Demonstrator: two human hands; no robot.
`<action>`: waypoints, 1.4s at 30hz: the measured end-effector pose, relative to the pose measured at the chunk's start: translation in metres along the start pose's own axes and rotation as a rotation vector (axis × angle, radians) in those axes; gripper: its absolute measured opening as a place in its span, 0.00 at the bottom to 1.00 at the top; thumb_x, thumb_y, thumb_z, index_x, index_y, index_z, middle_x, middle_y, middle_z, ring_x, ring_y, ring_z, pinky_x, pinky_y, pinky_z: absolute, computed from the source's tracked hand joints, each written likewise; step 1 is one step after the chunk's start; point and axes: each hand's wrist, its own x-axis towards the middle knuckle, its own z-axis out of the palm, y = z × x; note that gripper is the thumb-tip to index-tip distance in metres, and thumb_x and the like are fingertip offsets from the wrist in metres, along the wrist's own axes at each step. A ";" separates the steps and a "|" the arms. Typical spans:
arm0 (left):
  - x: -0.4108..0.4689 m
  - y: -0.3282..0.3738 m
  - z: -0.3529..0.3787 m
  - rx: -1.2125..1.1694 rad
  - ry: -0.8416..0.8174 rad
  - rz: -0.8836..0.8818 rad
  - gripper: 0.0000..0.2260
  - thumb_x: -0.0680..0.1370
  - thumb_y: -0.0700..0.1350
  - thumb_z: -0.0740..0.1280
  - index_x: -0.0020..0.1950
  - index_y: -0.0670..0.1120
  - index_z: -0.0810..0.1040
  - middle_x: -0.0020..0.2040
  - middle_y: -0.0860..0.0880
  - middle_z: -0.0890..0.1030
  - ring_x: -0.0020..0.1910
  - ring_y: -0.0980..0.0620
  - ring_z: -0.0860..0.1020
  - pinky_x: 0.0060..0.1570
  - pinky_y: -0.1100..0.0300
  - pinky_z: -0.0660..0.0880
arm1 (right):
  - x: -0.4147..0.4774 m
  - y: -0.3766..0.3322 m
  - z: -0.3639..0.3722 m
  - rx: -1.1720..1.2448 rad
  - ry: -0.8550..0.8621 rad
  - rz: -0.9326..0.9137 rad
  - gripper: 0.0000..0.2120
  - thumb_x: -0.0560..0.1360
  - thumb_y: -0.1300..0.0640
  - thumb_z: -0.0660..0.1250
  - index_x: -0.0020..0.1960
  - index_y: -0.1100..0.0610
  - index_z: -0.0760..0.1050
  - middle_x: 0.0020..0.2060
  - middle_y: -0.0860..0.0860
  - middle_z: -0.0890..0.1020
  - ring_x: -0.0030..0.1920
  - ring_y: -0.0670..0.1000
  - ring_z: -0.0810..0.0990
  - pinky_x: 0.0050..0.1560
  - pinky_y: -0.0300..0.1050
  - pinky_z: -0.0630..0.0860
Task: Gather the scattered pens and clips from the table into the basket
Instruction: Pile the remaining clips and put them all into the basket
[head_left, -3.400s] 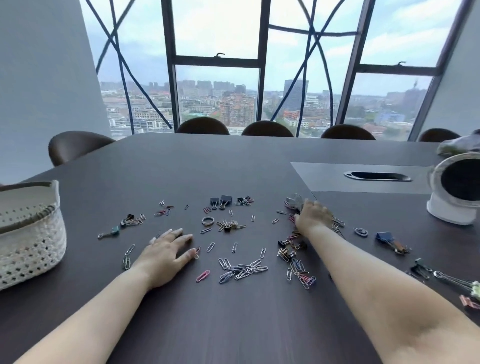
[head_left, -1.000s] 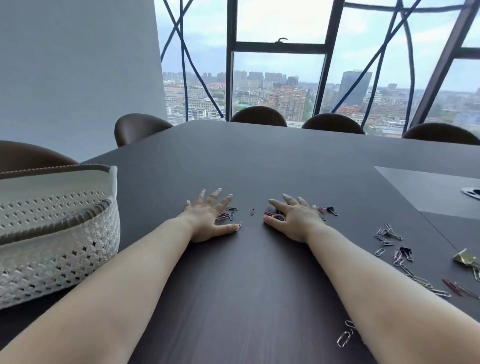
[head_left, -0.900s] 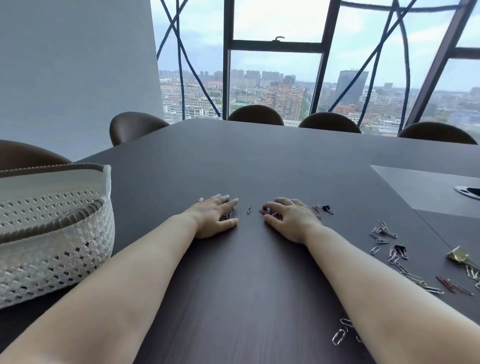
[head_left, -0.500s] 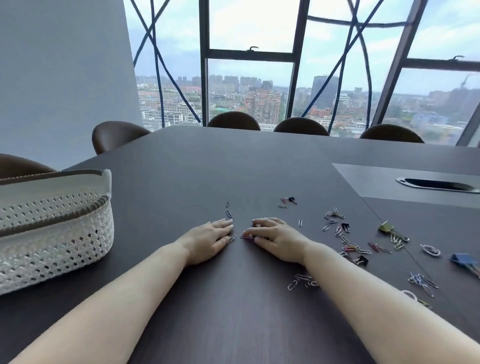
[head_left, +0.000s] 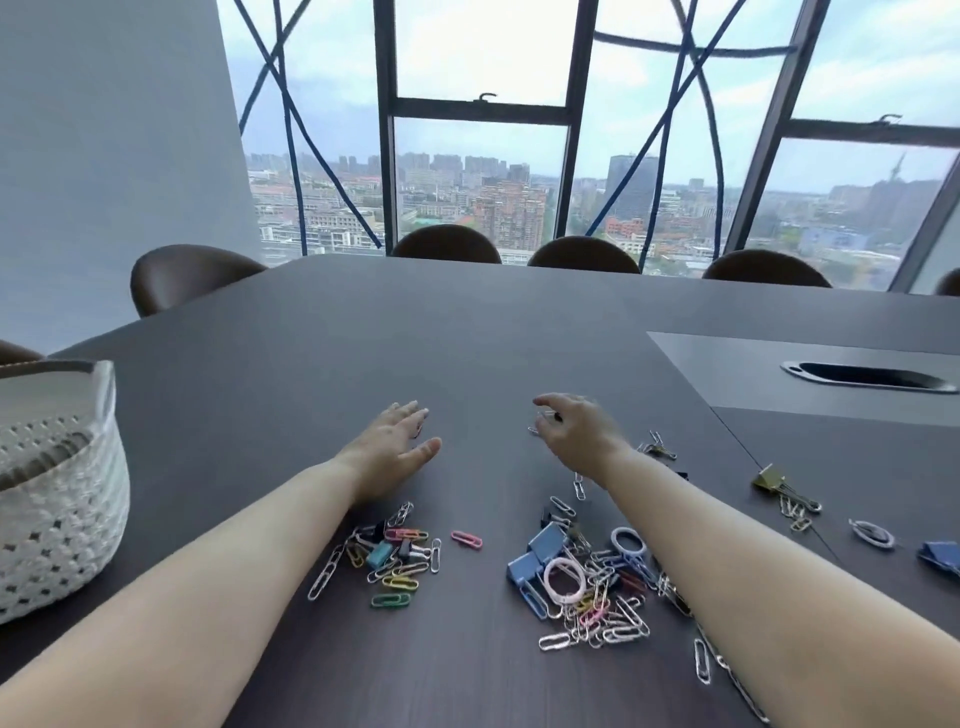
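- The left hand (head_left: 392, 449) is held palm down to the right of the basket (head_left: 67, 519). Its fingers are stretched out straight and close together, the thumb is spread to the side, and nothing is gripped by it.
- Whether this hand is pressed on the table (head_left: 467, 332) or held just over it cannot be told.
- The right hand (head_left: 579, 434) is seen further right of the basket, apart from the left hand. Its wrist is raised and its fingers are loosely bent downward; nothing is seen to be held.
- A few small clips (head_left: 543, 418) are found at the right fingertips; whether they are touched cannot be told.
- The basket, white and woven, is set upright on the table at the left edge of the view.
- 2 heaps of clips are seen on the table, nearer the person than the hands.
- The left pile (head_left: 392, 558), the one closer to the basket, is made up of coloured paper clips and lies just beside the left forearm.
- 1 pink clip (head_left: 466, 539) is left alone between the 2 heaps.
- The right pile (head_left: 597, 618), further from the basket, lies against the right forearm. In it 2 blue binder clips (head_left: 540, 558), a pink ring (head_left: 564, 579) and many silver paper clips are seen.
- Beyond the right forearm, still further from the basket, a gold binder clip (head_left: 768, 478) and other loose clips are scattered.
- A cable slot (head_left: 867, 375) is set into the table far to the right of the basket, and chairs (head_left: 447, 244) are ranged along the far edge.
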 end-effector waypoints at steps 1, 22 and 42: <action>0.011 -0.002 0.002 0.036 -0.044 -0.032 0.27 0.80 0.55 0.54 0.76 0.46 0.52 0.77 0.49 0.50 0.76 0.53 0.45 0.75 0.52 0.44 | 0.011 0.005 0.006 -0.090 -0.099 0.033 0.24 0.77 0.48 0.57 0.72 0.51 0.62 0.73 0.52 0.63 0.74 0.53 0.57 0.73 0.48 0.56; -0.132 0.074 0.014 -0.123 -0.344 0.115 0.21 0.82 0.48 0.52 0.75 0.48 0.55 0.77 0.51 0.52 0.76 0.57 0.46 0.73 0.53 0.39 | -0.144 -0.008 -0.029 0.151 -0.537 -0.152 0.18 0.81 0.55 0.52 0.70 0.54 0.66 0.74 0.48 0.61 0.75 0.45 0.53 0.74 0.41 0.46; -0.164 0.170 0.069 0.094 -0.141 0.091 0.41 0.72 0.68 0.57 0.76 0.49 0.42 0.78 0.48 0.45 0.76 0.53 0.44 0.74 0.51 0.42 | -0.297 0.071 -0.110 0.086 0.160 0.235 0.22 0.77 0.52 0.61 0.71 0.51 0.63 0.69 0.51 0.71 0.68 0.52 0.69 0.66 0.46 0.66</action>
